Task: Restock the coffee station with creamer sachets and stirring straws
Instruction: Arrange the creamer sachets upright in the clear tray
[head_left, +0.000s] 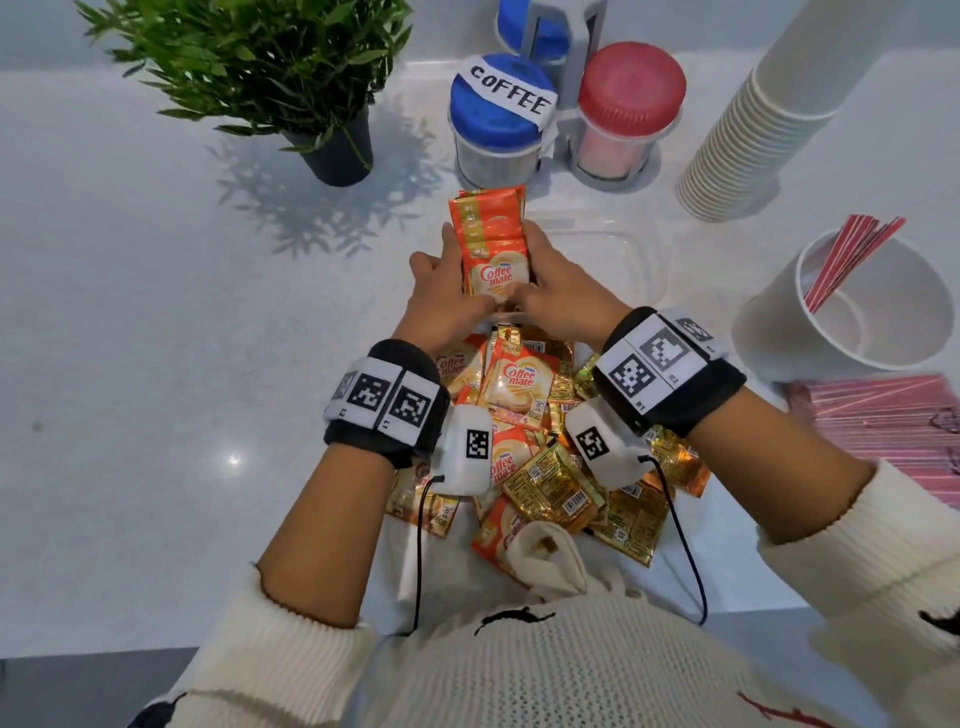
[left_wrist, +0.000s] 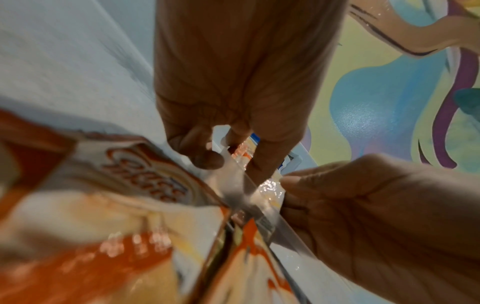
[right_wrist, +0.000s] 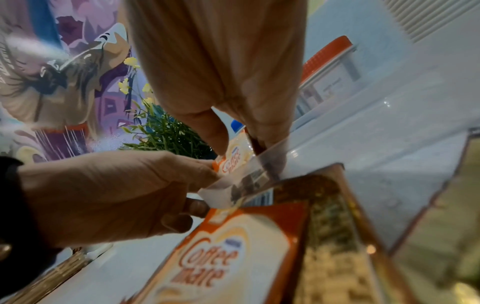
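A stack of orange Coffee-mate creamer sachets stands upright at the left end of a clear plastic container. My left hand grips the stack from the left and my right hand grips it from the right. In the wrist views the fingers and fingertips curl around the sachets at the container's rim. A loose pile of creamer sachets lies on the counter under my wrists. Red stirring straws lean in a white paper cup at the right.
A packet of red straws lies at the right edge. Behind the container stand a blue-lidded jar labelled COFFEE and a red-lidded jar. A stack of paper cups lies at back right, a potted plant at back left.
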